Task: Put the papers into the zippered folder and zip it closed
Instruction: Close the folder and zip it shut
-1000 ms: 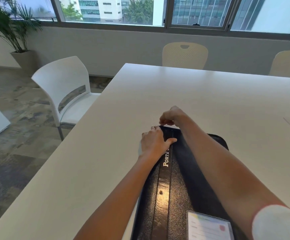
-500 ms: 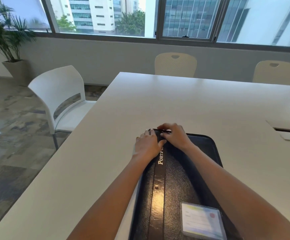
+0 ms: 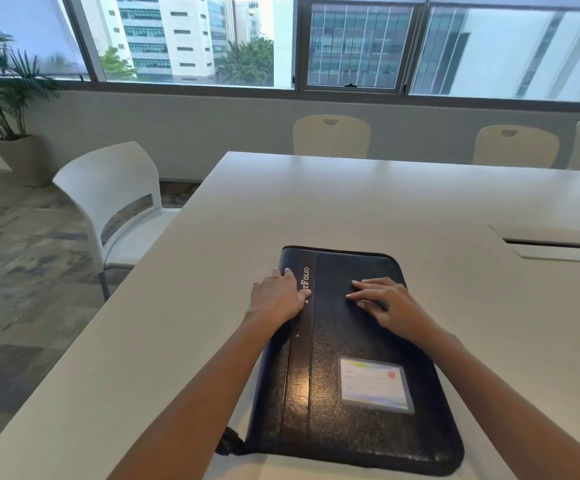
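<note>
Pinch at the far-left corner is released; both hands now rest on the cover.
My left hand (image 3: 278, 294) lies over the spine edge and my right hand (image 3: 382, 299) lies flat, fingers straight, holding nothing. The black zippered portfolio (image 3: 350, 344) lies shut by the table's (image 3: 350, 202) near edge with no papers showing, so I judge the task nearly done.

Black zippered folder (image 3: 347, 344) lies closed, flat on white table (image 3: 368, 202). Left hand (image 3: 278, 296) rests on its left edge; right hand (image 3: 382, 299) flat on cover.
</note>
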Available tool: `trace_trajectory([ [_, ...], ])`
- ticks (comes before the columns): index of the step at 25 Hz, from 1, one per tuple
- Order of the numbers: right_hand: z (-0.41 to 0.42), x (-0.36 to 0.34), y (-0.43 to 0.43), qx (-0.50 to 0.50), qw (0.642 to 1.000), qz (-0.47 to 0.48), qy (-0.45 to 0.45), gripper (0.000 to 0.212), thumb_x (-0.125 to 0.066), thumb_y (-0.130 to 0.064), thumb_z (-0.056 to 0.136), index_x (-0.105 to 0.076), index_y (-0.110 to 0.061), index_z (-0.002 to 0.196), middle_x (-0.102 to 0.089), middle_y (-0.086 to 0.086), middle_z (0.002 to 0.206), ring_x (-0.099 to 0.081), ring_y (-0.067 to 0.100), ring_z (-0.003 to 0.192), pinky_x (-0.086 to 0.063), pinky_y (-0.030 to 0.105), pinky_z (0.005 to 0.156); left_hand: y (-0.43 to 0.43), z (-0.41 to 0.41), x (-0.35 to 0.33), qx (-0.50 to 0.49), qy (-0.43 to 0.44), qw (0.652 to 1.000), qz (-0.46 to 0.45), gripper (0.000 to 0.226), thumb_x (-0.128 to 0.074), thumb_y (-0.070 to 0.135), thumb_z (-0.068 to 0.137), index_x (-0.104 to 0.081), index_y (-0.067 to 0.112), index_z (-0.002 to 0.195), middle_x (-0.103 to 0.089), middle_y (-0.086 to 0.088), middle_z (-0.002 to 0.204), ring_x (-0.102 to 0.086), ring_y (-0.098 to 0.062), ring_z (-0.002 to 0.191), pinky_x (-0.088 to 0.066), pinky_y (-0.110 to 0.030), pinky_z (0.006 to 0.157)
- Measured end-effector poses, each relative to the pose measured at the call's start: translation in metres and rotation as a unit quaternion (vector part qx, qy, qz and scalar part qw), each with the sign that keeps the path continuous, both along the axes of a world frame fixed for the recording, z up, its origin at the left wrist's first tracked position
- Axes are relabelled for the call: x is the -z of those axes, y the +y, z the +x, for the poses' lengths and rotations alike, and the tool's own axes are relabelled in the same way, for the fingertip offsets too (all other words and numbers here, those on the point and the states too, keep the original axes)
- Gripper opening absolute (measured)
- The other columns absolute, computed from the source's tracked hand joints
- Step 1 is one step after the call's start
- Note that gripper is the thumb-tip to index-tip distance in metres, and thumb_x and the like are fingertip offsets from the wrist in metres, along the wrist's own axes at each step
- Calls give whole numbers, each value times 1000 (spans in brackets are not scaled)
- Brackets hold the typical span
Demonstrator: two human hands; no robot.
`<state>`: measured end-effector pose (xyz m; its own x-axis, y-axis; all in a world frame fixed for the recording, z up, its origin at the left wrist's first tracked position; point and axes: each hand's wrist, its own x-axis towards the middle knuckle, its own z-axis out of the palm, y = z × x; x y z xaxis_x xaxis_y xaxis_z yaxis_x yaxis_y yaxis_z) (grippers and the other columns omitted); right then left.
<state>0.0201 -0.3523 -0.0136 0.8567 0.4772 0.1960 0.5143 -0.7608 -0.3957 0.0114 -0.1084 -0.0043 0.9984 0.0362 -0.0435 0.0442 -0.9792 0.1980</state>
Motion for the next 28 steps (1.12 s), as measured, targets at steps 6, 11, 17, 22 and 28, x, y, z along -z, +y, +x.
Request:
trace_trajectory([
  [6,-48,6,-47,87,995,44,-27,24,-70,-20,84,-74,-26,107,-66,-3,124,-53,17,116,-43,36,101,15,-22,-10,-6,10,1000,-1,47,-56,56,89,-60,17,115,-66,-7,114,-61,-27,103,-46,-35,78],
  [11,-82,7,-59,194,977,91,-14,27,-71,-18,83,-72,-14,110,-71,7,115,-64,24,99,-52,35,85,23,-35,-12,-28,28,999,-35,47,-64,55,85,-63,20,117,-65,-5,115,-62,-26,103,-51,-36,82],
  [17,-82,2,-44,310,929,182,89,40,-71,-18,83,-65,-3,119,-71,12,111,-66,28,102,-46,37,95,34,-40,-17,-61,69,994,-52,47,-69,59,78,-68,18,100,-72,-2,92,-67,-22,90,-52,-33,77],
  [22,-62,0,-42,359,863,289,206,38,-73,-15,81,-66,6,112,-69,22,107,-64,38,99,-51,50,92,40,-38,-18,-74,95,985,-123,41,-76,50,76,-71,16,97,-74,3,75,-69,-15,76,-56,-35,83],
  [28,-57,-4,-27,359,834,330,259,31,-71,-6,82,-66,7,110,-67,21,106,-63,34,95,-51,37,77,67,-38,-9,-95,107,968,-206,36,-81,41,75,-74,15,99,-74,3,79,-72,-12,70,-59,-35,81],
])
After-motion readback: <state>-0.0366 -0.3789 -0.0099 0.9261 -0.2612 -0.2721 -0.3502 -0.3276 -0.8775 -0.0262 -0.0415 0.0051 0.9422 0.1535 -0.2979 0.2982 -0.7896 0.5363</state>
